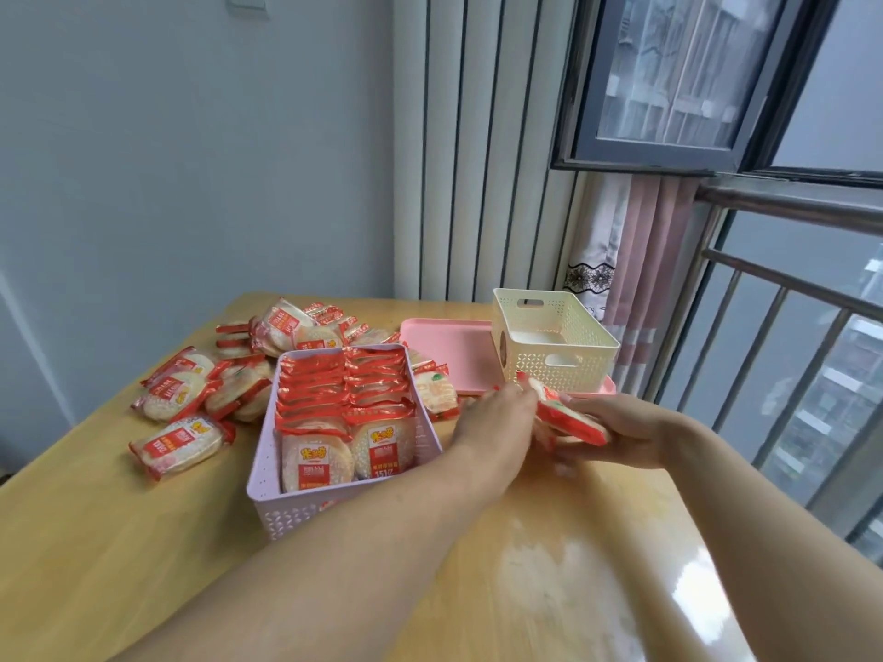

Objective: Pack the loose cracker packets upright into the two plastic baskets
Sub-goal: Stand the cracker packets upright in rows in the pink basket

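Note:
A lilac plastic basket (pixel 306 511) in the middle of the table holds two rows of red-and-white cracker packets standing upright. A cream basket (pixel 561 363) with nothing inside it stands at the back right, on a pink tray (pixel 449 355). Several loose packets (pixel 179 444) lie flat to the left of and behind the lilac basket. In front of the cream basket, my right hand (pixel 621 434) grips a small stack of cracker packets (pixel 566 418). My left hand (pixel 497 425) touches the stack's left end with its fingers closed on it.
The wooden table (pixel 143 556) has its right edge close to a metal railing (pixel 783 289) and a window. A white radiator (pixel 482 150) and pink curtain (pixel 645 260) stand behind the table. One packet (pixel 437 391) lies between the lilac basket and the tray.

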Tool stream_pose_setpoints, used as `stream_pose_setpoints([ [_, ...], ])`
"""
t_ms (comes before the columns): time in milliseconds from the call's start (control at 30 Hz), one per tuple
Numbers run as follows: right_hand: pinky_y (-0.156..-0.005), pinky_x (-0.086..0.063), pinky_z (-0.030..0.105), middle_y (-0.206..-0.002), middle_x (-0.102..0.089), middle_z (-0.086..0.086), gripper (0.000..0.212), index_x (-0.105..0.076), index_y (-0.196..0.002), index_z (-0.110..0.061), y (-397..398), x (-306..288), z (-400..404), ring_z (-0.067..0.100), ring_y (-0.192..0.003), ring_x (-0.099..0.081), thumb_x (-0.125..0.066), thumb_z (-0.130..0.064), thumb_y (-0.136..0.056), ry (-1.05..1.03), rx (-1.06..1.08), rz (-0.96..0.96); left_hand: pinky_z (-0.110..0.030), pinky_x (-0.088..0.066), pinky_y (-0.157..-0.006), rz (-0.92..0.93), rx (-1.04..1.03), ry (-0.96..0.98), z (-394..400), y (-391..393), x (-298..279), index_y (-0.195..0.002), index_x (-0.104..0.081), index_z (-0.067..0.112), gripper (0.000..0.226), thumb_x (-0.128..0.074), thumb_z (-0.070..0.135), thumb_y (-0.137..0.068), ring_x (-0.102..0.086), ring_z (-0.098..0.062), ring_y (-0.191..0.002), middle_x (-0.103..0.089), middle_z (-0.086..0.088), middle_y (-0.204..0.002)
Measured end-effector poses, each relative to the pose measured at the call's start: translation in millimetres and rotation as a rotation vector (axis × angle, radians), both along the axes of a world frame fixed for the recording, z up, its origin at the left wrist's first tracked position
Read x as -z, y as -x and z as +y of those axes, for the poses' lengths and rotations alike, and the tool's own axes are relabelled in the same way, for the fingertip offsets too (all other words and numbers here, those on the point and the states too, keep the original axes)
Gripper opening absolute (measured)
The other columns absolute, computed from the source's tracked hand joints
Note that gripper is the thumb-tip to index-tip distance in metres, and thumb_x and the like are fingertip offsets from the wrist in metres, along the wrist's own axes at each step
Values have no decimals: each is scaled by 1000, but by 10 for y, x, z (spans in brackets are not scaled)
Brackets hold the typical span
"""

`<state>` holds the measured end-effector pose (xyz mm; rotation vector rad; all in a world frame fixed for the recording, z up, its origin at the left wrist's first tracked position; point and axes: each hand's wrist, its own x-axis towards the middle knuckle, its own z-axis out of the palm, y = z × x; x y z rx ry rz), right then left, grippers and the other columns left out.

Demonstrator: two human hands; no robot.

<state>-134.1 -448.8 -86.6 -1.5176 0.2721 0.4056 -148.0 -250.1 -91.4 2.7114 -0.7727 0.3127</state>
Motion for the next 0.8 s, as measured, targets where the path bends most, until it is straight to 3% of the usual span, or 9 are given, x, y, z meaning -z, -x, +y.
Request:
stream_pose_setpoints([
  [100, -102, -51, 51, -125, -66, 25, 37, -55, -131, -6, 94, -73, 1, 35, -112, -67, -59, -22, -98, -130, -66, 4, -53, -45, -101, -61, 82, 11, -25, 45, -115, -126, -59, 10, 30, -50, 4, -98, -61, -35, -114, -59, -12, -125],
  [167, -94, -56, 43, -122, -68, 22, 37, -59, -126, -8, 136, -155, 11, 31, -105, -68, -59, -30, -96, -177, -84, -8, -55, -44, -103, -121, 107, -1, 27, 60, -237, -127, -57, 9, 32, -49, 0, -98, -59, -36, -116, -57, -13, -130],
  [300, -74, -48, 34, -101, -70, 12, 30, -69, -108, -13, 114, -480, 195, 20, -84, -64, -62, -37, -93, -201, -41, -134, -52, -43, -100, -257, 160, 37, 334, 63, -555, -132, -55, 9, 45, -40, -7, -93, -57, -34, -119, -54, -11, -136],
  [467, -61, -57, 28, -100, -68, 15, 38, -67, -118, -2, -106, -845, 914, 21, -78, -66, -51, -33, -102, -324, -113, -305, -46, -58, -88, -476, 244, 140, 1065, -77, -668, -127, -65, 14, 33, -54, 6, -97, -68, -27, -105, -60, -1, -132],
  [533, -71, -60, 31, -104, -72, 17, 35, -67, -115, -2, -201, -872, 1308, 24, -81, -71, -54, -30, -99, -352, -130, -327, -46, -59, -85, -450, 215, 211, 1435, -139, -649, -127, -65, 16, 29, -58, 15, -100, -67, -24, -108, -57, 4, -136],
  [567, -85, -60, 37, -115, -71, 19, 39, -66, -121, -2, -243, -866, 1502, 27, -93, -71, -61, -31, -95, -351, -140, -343, -46, -59, -86, -444, 202, 252, 1621, -173, -637, -127, -64, 16, 28, -58, 16, -100, -67, -23, -110, -56, 6, -137],
  [633, -111, -43, 52, -133, -62, 24, 60, -62, -130, -3, -332, -804, 1815, 35, -114, -62, -77, -35, -82, -352, -159, -381, -45, -58, -90, -465, 169, 302, 1951, -229, -586, -124, -65, 14, 28, -59, 11, -97, -66, -22, -112, -56, 5, -137],
  [667, -112, -39, 56, -134, -61, 26, 63, -62, -130, -4, -361, -777, 1936, 38, -114, -61, -82, -35, -78, -362, -165, -414, -43, -57, -93, -479, 144, 308, 2090, -250, -554, -122, -67, 13, 27, -61, 7, -96, -65, -21, -114, -56, 3, -138],
  [800, -96, -53, 57, -120, -71, 19, 54, -61, -127, -12, -470, -697, 2290, 41, -107, -69, -81, -24, -79, -282, -166, -512, -40, -57, -92, -449, 47, 401, 2479, -344, -394, -112, -67, 22, 32, -71, 1, -89, -65, -25, -111, -52, 2, -142],
])
